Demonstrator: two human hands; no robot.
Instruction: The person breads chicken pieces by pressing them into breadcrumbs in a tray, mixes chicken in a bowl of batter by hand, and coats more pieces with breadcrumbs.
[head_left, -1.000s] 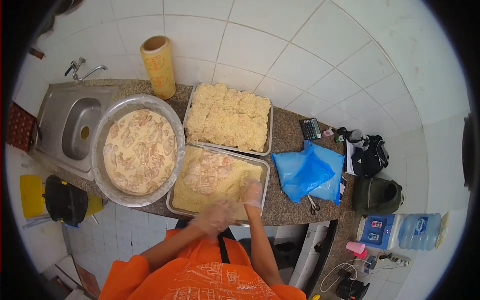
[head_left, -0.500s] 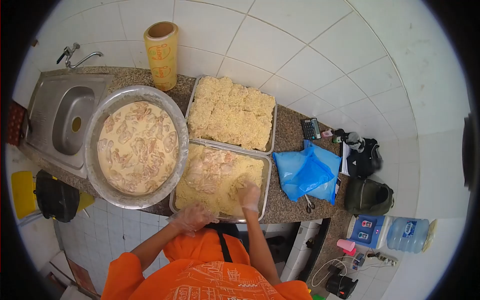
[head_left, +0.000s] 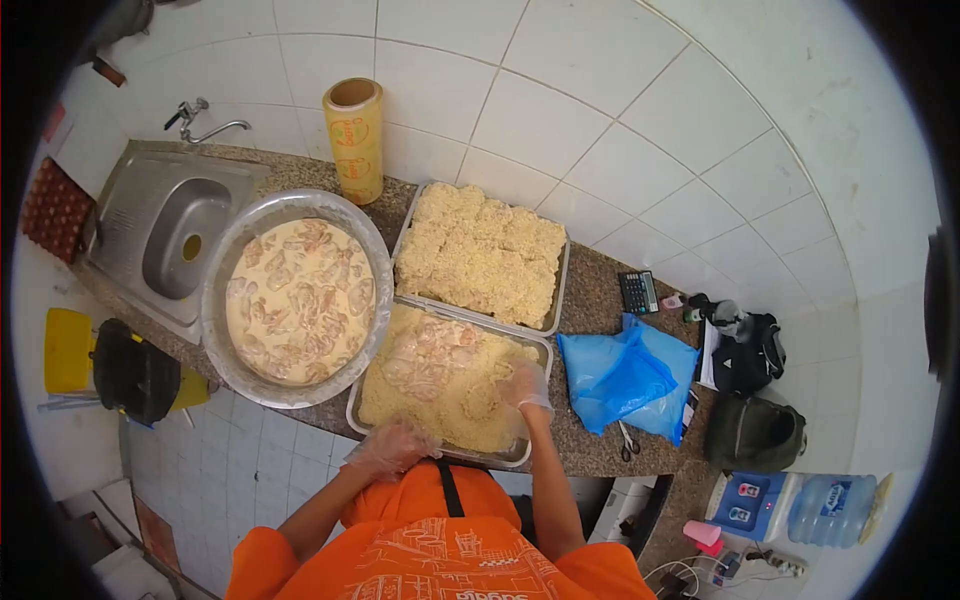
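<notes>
Meat (head_left: pixel 430 358): pale pink pieces bunched together in near tray (head_left: pixel 500 460), on top of crumbs (head_left: pixel 475 425), toward the far side and left of middle.
Crumbs: spread around the meat across the tray, ruffled at the right under the working fingers.
Right hand (head_left: pixel 524 388): in a clear glove, reaching over the right part of the near tray, fingertips down in the crumbs, to the right of the meat and apart from it; cannot tell whether closed around any crumbs.
Left hand (head_left: pixel 397 447): also gloved in clear film, at the near left edge of the same tray, fingers loosely bent; cannot tell whether gripping the rim or only resting by it.
Far tray (head_left: pixel 562 285): just behind the near one, packed with crumb-coated pieces (head_left: pixel 480 250) in close rows.
Bowl (head_left: pixel 213 310): large, metal, left of both trays, holding raw pieces in creamy batter (head_left: pixel 300 300).
Roll (head_left: pixel 357 150): yellow, upright by the wall, behind the bowl.
Sink (head_left: pixel 185 240): left of the bowl, below a tap (head_left: pixel 210 130).
Bags (head_left: pixel 620 380): blue, right of the trays, with scissors (head_left: pixel 628 442) just beside at the near side.
Calculator (head_left: pixel 638 292): dark, beyond the bags on the speckled counter (head_left: pixel 590 290).
</notes>
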